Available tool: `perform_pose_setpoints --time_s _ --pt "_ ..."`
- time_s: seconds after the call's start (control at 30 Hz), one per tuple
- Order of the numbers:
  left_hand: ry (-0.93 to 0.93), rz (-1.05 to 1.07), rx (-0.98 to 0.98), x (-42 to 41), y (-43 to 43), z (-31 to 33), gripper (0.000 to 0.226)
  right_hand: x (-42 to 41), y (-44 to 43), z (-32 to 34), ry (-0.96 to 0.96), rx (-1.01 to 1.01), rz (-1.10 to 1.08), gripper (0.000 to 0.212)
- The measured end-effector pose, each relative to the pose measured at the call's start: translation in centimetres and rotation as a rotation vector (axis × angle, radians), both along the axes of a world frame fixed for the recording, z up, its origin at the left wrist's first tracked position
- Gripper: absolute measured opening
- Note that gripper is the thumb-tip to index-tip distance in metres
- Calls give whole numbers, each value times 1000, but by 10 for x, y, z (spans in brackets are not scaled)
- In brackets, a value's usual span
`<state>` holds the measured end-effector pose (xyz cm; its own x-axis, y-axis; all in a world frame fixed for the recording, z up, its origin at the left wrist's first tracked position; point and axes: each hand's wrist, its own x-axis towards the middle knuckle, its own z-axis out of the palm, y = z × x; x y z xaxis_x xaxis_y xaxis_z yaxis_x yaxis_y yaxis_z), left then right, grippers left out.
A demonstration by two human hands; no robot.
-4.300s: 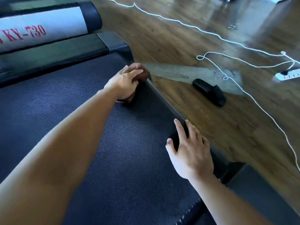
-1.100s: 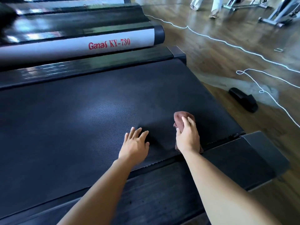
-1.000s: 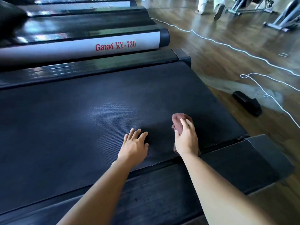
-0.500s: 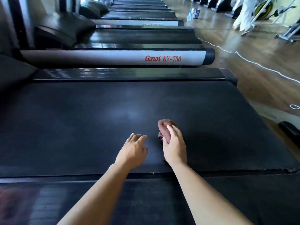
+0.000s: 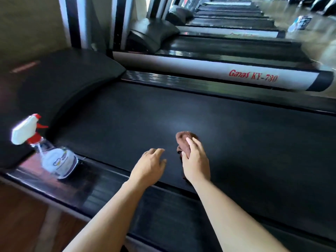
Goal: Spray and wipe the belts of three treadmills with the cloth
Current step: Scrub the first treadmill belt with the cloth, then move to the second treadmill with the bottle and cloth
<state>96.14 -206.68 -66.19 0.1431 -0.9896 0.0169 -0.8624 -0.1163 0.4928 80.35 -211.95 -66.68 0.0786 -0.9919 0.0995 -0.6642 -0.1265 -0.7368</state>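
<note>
Right hand [image 5: 196, 160] is grasping the brown cloth [image 5: 182, 139] down on the treadmill belt [image 5: 127, 115] by its near edge, left hand [image 5: 149, 164] lying released just beside it.

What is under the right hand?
A bunched brown cloth lies under the right hand, on the belt. Its far end shows; the part beneath the palm is covered.
</note>
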Motion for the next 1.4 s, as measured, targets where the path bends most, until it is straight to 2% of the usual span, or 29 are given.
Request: perform_pose_setpoints --time_s 0.2,0.33,0.6,0.77,0.93,1.1,1.23,1.3,1.4 --pt "55 269 -80 63 28 14 28 58 6 8 18 2 96 54" --pt "123 476 -236 108 49 24 22 91 9 15 -5 -22 165 54" --pt "285 940 -406 179 86 38 37 138 19 31 -21 -52 245 54" --pt "345 1108 -476 206 95 40 43 146 21 32 -35 -76 268 54" --pt "467 1069 -441 236 86 45 56 143 20 31 -33 -93 276 55" --pt "582 985 -414 256 75 51 28 132 20 26 -11 -99 267 56" --pt "589 975 -435 254 74 54 21 121 18 23 -2 -93 246 55" --pt "589 948 -480 249 72 52 22 116 17 23 -4 -102 239 55" --pt "602 897 -504 233 66 53 35 110 16 24 10 -106 219 54"
